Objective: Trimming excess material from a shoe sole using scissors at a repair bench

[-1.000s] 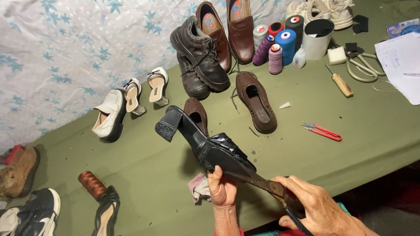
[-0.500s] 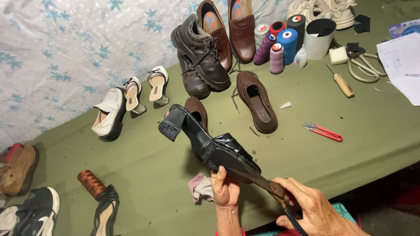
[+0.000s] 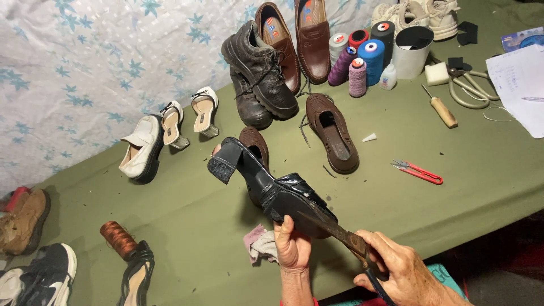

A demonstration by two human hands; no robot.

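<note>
My left hand (image 3: 293, 248) grips a black heeled shoe (image 3: 266, 184) from below, holding it above the green table with its block heel pointing up and to the left. My right hand (image 3: 399, 271) is closed around the handle of a rusty flat blade (image 3: 333, 229), which lies against the sole near the shoe's toe. A crumpled pink and white rag (image 3: 259, 244) lies on the table just left of my left hand.
On the green table (image 3: 481, 170): brown and black shoes (image 3: 266, 71), a brown slip-on (image 3: 334, 133), white sandals (image 3: 170, 122), thread spools (image 3: 362, 56), a white cup (image 3: 412, 51), an awl (image 3: 441, 107), red snips (image 3: 418, 171), papers (image 3: 518, 79), a copper spool (image 3: 118, 239).
The shoe has shifted slightly, its heel a little further right and higher. Both hands keep their hold; the blade stays against the sole.
</note>
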